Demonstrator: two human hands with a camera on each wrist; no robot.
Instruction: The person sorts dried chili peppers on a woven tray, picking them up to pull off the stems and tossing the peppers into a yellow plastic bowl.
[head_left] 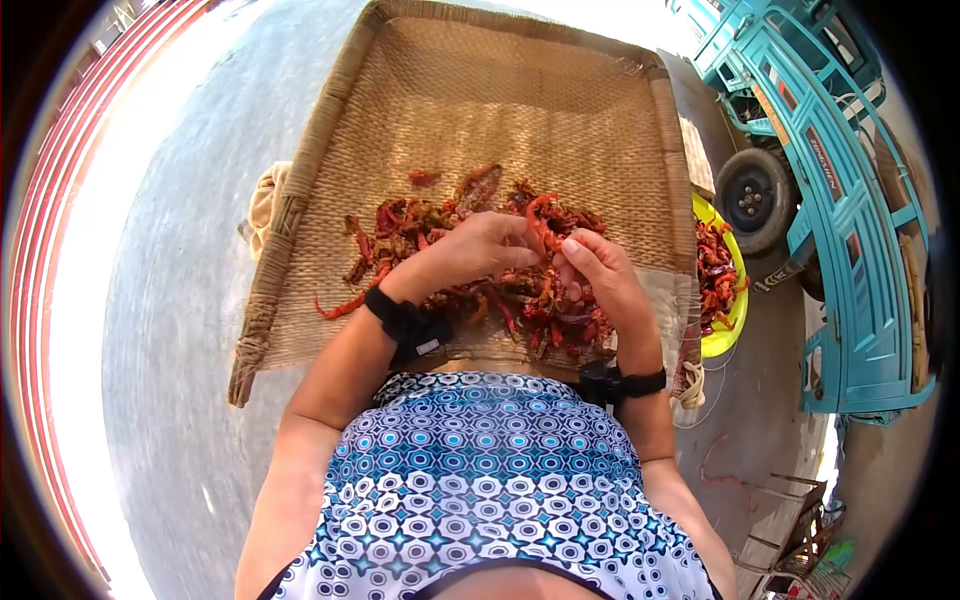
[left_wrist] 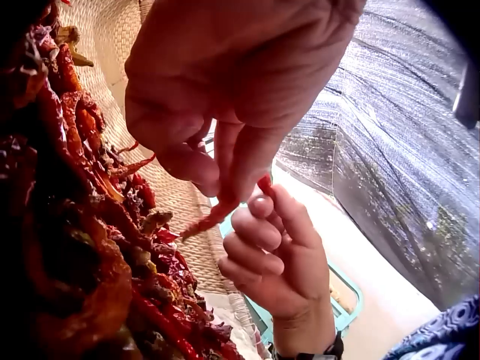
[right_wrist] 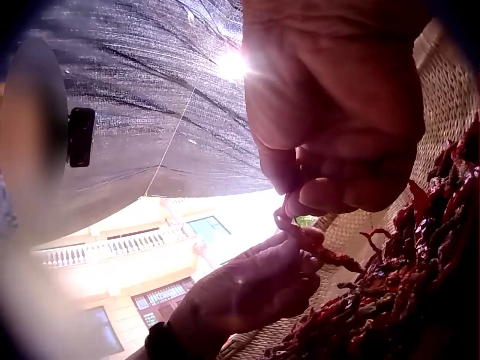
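Left grip (head_left: 480,248) and right grip (head_left: 605,278), fingertips closed, pinch one red pepper (left_wrist: 213,218) between them; light pressure probably keeps its shrivelled flesh from tearing. Just below both lie loose peppers (head_left: 540,312) on a woven tray (head_left: 500,110); beyond the right grip stands a yellow basin (head_left: 718,345).

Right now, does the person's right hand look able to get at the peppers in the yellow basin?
Probably not at once: the right hand pinches a red pepper, and the edge of the woven tray lies between it and the yellow basin.
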